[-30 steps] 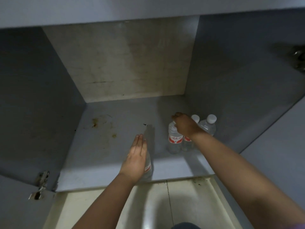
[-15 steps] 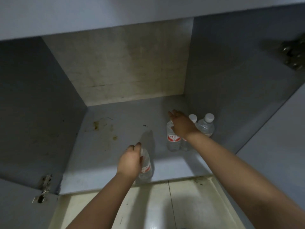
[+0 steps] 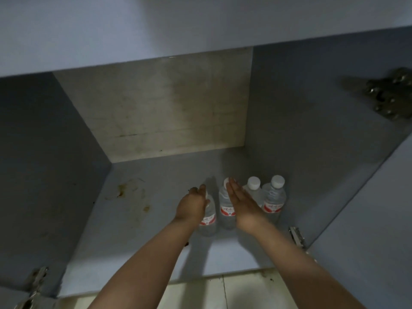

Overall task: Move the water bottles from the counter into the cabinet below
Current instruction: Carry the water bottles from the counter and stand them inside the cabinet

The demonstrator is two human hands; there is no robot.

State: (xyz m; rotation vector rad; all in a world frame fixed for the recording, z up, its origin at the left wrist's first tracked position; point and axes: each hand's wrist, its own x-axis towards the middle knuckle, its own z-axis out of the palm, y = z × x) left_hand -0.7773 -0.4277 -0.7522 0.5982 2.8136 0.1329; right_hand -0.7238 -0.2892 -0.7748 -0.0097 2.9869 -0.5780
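Note:
Several clear water bottles with white caps and red labels stand in a row on the grey cabinet floor [image 3: 145,237], toward the right wall. My left hand [image 3: 191,207] grips the top of the leftmost bottle [image 3: 208,223], which stands close beside the second bottle [image 3: 226,211]. My right hand [image 3: 242,202] is flat with straight fingers, lying against the right side of the second bottle, fingertips at its cap. Two more bottles, one [image 3: 253,184] partly hidden by my right hand and one [image 3: 273,198] nearest the wall, stand untouched.
The cabinet is open, with grey side walls and a pale stained back panel [image 3: 167,108]. Brown stains [image 3: 124,190] mark the floor's left half. Metal hinges sit at the right [image 3: 390,97], lower right [image 3: 296,237] and lower left [image 3: 35,284]. Pale floor tiles [image 3: 223,293] lie below.
My left hand has carried its bottle from the cabinet's front edge back and right, into line with the others. My right hand has let go of the second bottle's top and flattened beside it.

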